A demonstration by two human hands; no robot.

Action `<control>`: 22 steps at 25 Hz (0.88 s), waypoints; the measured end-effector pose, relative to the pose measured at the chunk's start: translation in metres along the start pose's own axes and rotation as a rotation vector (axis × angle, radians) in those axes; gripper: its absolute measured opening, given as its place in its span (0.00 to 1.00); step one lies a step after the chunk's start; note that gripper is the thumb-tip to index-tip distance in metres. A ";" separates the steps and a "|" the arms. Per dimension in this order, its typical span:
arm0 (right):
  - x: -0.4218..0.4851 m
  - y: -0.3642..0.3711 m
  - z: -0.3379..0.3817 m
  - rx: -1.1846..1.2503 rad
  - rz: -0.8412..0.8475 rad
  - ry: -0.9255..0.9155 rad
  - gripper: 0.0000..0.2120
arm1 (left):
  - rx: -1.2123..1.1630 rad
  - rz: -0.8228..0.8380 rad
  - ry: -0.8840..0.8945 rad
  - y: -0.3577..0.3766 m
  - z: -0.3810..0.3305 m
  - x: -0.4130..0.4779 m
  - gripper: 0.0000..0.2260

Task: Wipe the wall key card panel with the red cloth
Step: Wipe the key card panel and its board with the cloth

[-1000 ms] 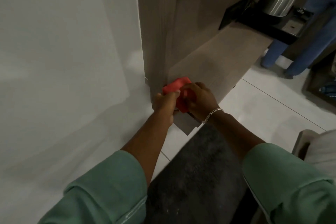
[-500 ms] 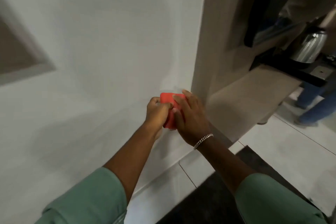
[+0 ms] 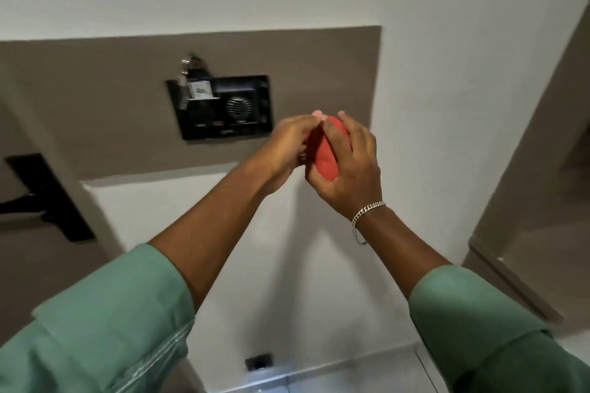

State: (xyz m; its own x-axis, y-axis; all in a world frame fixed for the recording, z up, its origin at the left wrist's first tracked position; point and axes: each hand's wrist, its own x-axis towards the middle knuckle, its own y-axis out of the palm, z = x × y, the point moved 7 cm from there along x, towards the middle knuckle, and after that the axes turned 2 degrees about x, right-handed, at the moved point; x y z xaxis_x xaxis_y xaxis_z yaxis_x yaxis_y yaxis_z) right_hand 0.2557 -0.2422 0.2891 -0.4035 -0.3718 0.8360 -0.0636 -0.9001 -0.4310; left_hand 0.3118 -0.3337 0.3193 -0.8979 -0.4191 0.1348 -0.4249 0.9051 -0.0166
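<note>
The black key card panel (image 3: 223, 107) is set in a grey-brown wall board (image 3: 95, 99); a card with keys sticks out of its top left slot. The folded red cloth (image 3: 325, 153) is held between both hands, just right of and slightly below the panel, not touching it. My left hand (image 3: 284, 150) grips the cloth's left side and my right hand (image 3: 351, 166), with a silver bracelet at the wrist, wraps its right side. Most of the cloth is hidden by my fingers.
A black door handle plate (image 3: 48, 198) sits on the door at the far left. A wooden wardrobe side (image 3: 542, 169) rises on the right. A small black socket (image 3: 258, 360) is low on the white wall above the tiled floor.
The view has swung up from the floor and wardrobe to the wall, bringing the panel into sight. Both hands have lifted the red cloth up level with the panel.
</note>
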 end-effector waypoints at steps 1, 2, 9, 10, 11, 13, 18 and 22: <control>0.010 0.007 0.020 0.007 -0.043 -0.030 0.32 | -0.015 -0.043 0.055 -0.021 -0.018 -0.011 0.08; 0.020 0.013 0.037 0.019 -0.078 -0.047 0.32 | -0.039 -0.095 0.103 -0.041 -0.034 -0.021 0.07; 0.061 0.059 0.093 -0.014 -0.186 -0.158 0.31 | 0.354 -0.639 0.771 -0.169 -0.123 -0.082 0.12; 0.060 0.067 0.095 -0.053 -0.179 -0.165 0.30 | 0.579 -0.762 0.874 -0.180 -0.125 -0.087 0.14; 0.061 0.075 0.095 -0.090 -0.181 -0.162 0.30 | 0.788 -0.808 0.924 -0.189 -0.122 -0.084 0.17; 0.060 0.085 0.091 -0.098 -0.192 -0.142 0.29 | 1.200 -0.730 0.905 -0.206 -0.104 -0.061 0.24; 0.057 0.103 0.081 -0.055 -0.286 -0.199 0.28 | 1.793 -0.872 0.864 -0.229 -0.064 -0.022 0.31; 0.071 0.106 0.089 -0.007 -0.407 -0.138 0.23 | 1.799 -0.922 0.937 -0.232 -0.065 -0.021 0.32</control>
State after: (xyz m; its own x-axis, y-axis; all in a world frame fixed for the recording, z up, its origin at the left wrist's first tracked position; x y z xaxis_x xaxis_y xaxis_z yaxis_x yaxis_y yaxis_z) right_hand 0.3021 -0.3839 0.3330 -0.2181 -0.0145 0.9758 -0.1988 -0.9783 -0.0589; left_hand 0.4365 -0.5302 0.3845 -0.3874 0.0774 0.9187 -0.6881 -0.6874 -0.2323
